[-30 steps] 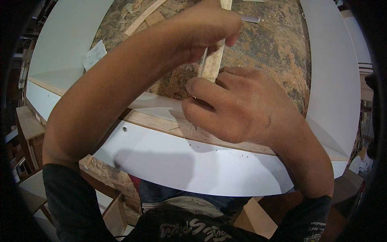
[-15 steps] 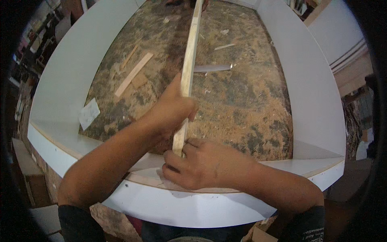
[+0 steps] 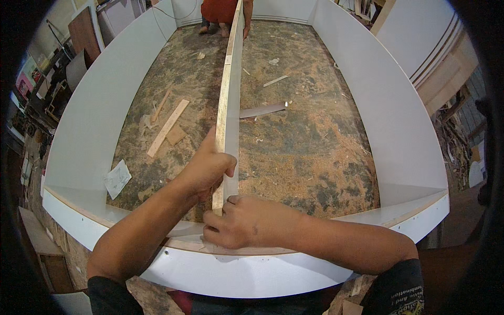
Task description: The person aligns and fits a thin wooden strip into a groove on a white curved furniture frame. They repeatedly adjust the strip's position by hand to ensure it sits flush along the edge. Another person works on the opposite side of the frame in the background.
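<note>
A long white panel with a pale wooden edge [image 3: 227, 105] is held upright inside a white four-sided frame [image 3: 252, 278], between its long sides. Both hands grip it, the left hand [image 3: 212, 169] farther along, the right hand [image 3: 247, 223] at the near end. Poor coordination with the red-clothed co-worker [image 3: 218, 10] beyond could tilt it, pinching fingers against the frame.

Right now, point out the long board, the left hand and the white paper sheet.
Long board [image 3: 222, 113]: head view, midway along its pale upper edge.
Left hand [image 3: 209, 167]: head view, middle of the hand.
White paper sheet [image 3: 118, 179]: head view, middle of its upper face.
</note>
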Demonstrator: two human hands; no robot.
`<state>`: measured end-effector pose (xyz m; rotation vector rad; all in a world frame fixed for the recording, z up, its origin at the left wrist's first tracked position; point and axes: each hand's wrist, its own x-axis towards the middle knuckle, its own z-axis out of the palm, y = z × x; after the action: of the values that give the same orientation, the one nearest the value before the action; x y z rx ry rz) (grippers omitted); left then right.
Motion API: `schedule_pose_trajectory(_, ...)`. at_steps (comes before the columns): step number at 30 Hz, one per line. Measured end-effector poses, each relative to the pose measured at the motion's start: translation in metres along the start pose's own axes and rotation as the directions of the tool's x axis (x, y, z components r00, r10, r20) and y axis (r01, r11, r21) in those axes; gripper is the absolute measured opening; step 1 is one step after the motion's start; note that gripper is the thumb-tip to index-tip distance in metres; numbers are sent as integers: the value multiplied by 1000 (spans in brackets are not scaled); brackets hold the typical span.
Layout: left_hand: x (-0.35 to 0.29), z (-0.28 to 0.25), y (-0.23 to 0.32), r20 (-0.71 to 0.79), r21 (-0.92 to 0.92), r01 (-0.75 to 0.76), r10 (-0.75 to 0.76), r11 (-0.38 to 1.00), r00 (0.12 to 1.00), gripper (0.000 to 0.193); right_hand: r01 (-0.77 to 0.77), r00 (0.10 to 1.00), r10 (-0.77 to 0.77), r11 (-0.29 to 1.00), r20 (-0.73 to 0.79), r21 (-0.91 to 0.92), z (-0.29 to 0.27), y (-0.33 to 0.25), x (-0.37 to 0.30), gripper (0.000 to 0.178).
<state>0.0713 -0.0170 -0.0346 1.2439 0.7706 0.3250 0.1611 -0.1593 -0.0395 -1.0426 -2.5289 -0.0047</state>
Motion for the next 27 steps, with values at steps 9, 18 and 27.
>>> schedule_pose_trajectory(9,7,-4,-9,14,8,-60,59,998,998,94,11,1000,-10,1000,24,-12,-2,0,0,23)
schedule_pose_trajectory(18,7,-1,-10,-22,-14,-68,68,998,997,95,5,1000,-5,1000,30,6,1,1,1,25)
schedule_pose_trajectory(27,2,-2,-3,-3,25,-39,39,999,999,94,13,1000,-13,1000,22,-9,1,1,1,25)
